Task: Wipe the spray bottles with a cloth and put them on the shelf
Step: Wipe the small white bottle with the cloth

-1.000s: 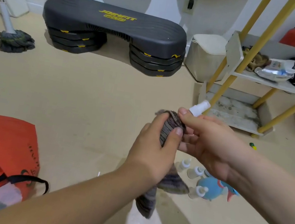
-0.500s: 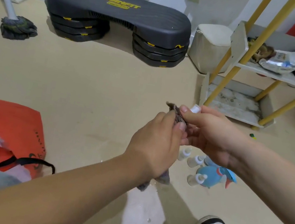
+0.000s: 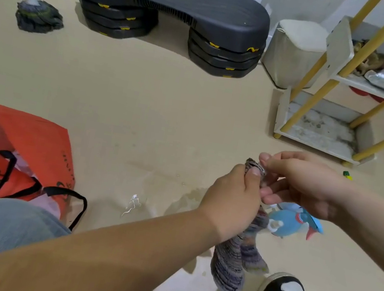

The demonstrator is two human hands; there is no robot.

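The left hand [image 3: 232,203] is clenched around a grey-purple striped cloth [image 3: 231,266], thumb pressed on the cloth's upper end, and the long loose tail hangs straight down below the fist. The right hand [image 3: 303,184] meets it from the right, its thumb and curled fingers pinching the top of the bundle. The spray bottle [image 3: 263,173] being wiped sits between the two hands, wrapped in the cloth, so only a pale sliver shows under the right thumb. Just below the right hand, on the beige floor [image 3: 153,113], lie a blue figure-shaped container [image 3: 296,221] and a small white-capped bottle [image 3: 274,225], both partly hidden by the fingers and the cloth. The shelf [image 3: 314,135], white trays on yellow legs, stands on the floor beyond the right hand, well apart from it. Far to the left of the left hand lies a red bag [image 3: 7,147] with black handles. Beyond both hands sit a black step platform [image 3: 171,7] and a mop head [image 3: 38,16]. A black and white shoe [image 3: 281,287] is below the right wrist.
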